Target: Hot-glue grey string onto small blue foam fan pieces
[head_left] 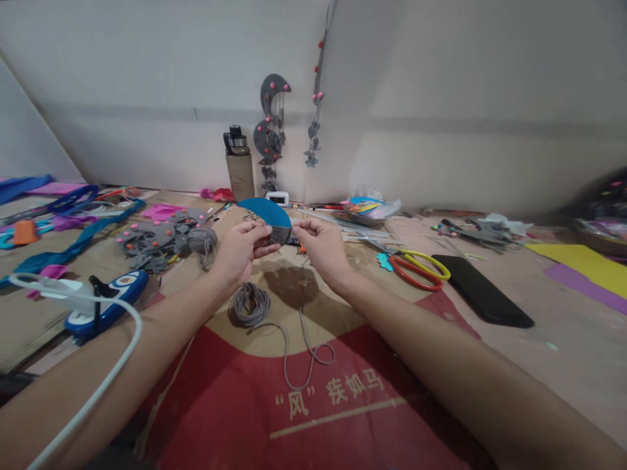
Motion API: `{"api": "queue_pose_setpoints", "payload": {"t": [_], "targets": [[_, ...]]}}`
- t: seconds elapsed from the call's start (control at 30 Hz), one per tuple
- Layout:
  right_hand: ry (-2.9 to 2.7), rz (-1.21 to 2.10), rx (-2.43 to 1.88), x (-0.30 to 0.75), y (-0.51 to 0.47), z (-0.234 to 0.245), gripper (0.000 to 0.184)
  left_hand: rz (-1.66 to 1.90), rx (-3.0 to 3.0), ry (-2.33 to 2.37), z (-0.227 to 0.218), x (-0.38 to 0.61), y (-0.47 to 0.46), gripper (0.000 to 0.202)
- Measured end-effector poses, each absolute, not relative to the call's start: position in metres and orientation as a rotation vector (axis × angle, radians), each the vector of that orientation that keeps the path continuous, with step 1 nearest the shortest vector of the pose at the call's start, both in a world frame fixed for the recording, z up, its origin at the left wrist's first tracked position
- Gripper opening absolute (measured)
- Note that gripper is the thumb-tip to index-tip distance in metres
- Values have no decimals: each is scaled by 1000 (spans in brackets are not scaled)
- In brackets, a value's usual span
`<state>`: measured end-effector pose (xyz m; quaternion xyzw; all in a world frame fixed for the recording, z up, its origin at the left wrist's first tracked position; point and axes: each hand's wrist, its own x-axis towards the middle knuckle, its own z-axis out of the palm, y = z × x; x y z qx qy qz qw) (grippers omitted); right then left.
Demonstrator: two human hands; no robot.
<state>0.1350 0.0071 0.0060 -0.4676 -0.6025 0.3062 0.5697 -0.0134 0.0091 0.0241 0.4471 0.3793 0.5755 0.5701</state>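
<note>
My left hand pinches a round blue disc from its left side. Grey cord covers the lower part of the disc in close rows. At the disc's right edge my right hand has its thumb and fingers closed together; a strand of the cord hangs below it. That strand loops over the cardboard and runs to a coiled bundle of grey cord below my left hand. What exactly sits between my right fingertips is hard to see, but the cord appears to come from there.
Scissors with red and yellow handles and a black phone-like slab lie to the right. Left are a ball of grey yarn, grey pieces and a blue glue gun. A bottle stands by the wall.
</note>
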Motion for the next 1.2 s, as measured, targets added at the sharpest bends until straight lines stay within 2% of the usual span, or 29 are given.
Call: {"api": "queue_pose_setpoints", "payload": {"t": [0.23, 0.77, 1.2], "targets": [[-1345, 831, -1057, 134, 7, 8, 19, 1326, 1041, 859, 21, -17, 13, 13], [-1027, 1363, -834, 135, 9, 8, 20, 1239, 1015, 786, 20, -18, 15, 5], [-1030, 1349, -742, 127, 0, 13, 20, 1289, 1025, 822, 24, -18, 16, 7]]}}
